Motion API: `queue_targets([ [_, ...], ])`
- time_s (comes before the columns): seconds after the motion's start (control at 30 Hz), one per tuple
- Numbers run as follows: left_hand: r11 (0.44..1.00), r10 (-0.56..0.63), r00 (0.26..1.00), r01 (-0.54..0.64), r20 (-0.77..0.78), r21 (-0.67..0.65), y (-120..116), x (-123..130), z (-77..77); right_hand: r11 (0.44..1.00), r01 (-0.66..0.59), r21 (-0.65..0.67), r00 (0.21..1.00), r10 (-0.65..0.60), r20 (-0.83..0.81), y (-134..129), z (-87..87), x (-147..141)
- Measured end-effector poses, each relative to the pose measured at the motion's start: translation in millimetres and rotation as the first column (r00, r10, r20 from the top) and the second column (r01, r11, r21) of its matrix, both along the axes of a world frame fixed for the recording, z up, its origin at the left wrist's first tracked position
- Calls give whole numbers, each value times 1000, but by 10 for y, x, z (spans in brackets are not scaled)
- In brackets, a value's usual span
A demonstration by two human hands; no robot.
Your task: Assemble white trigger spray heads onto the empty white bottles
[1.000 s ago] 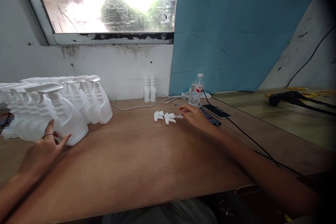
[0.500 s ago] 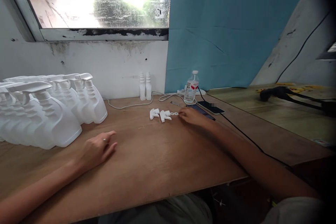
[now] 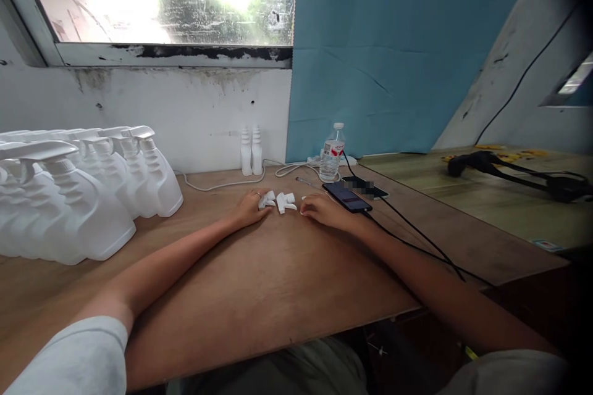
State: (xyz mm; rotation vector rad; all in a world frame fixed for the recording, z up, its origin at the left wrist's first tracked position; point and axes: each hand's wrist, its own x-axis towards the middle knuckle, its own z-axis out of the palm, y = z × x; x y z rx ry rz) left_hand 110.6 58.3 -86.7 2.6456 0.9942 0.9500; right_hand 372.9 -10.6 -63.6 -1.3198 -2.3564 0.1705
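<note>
My left hand point(image 3: 250, 208) has reached the two white trigger spray heads lying mid-table. Its thumb and fingers close around the left spray head point(image 3: 267, 200), which rests on the wood. Just right of it, the other spray head point(image 3: 286, 201) lies free between my hands. My right hand point(image 3: 323, 210) rests on the table with curled fingertips pressed together. A small white piece point(image 3: 304, 199) peeks out by those fingers; whatever they pinch is hidden.
White spray bottles point(image 3: 102, 216) stand in rows at left. Two slim white bottles point(image 3: 251, 151) stand against the wall. A water bottle point(image 3: 331, 154), a pen point(image 3: 304, 181), a phone point(image 3: 347, 197) and black cables point(image 3: 417, 247) lie or stand at right. The table's near edge point(image 3: 291, 340) crosses below.
My left hand has moved right and forward from bare table to the left spray head and closed on it. My right hand has shifted slightly left, covering most of the small white rings.
</note>
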Motion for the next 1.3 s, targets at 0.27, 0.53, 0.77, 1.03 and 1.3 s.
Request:
queue_targets([
  [0.27, 984, -80, 985, 102, 151, -147, -648, -389, 68, 990, -63, 125, 946, 99, -308, -278, 130, -374],
  [0.53, 916, -139, 954, 226, 266, -331, -1225, -558, 165, 826, -308, 472, 881, 435, -185, -586, 150, -850],
  [0.77, 906, -169, 957, 245, 235, -345, -1227, -557, 162, 819, -386, 425, 882, 462, -90, -653, 118, -889],
  [1.03, 946, -185, 978, 203, 96, -254, -1283, -558, 178, 864, -398, 309, 870, 463, -171, -717, 176, -848],
  [1.3, 969, -226, 973, 221, -37, -115, -1283, -539, 202, 880, -366, 303, 900, 417, -126, -749, 155, -867],
])
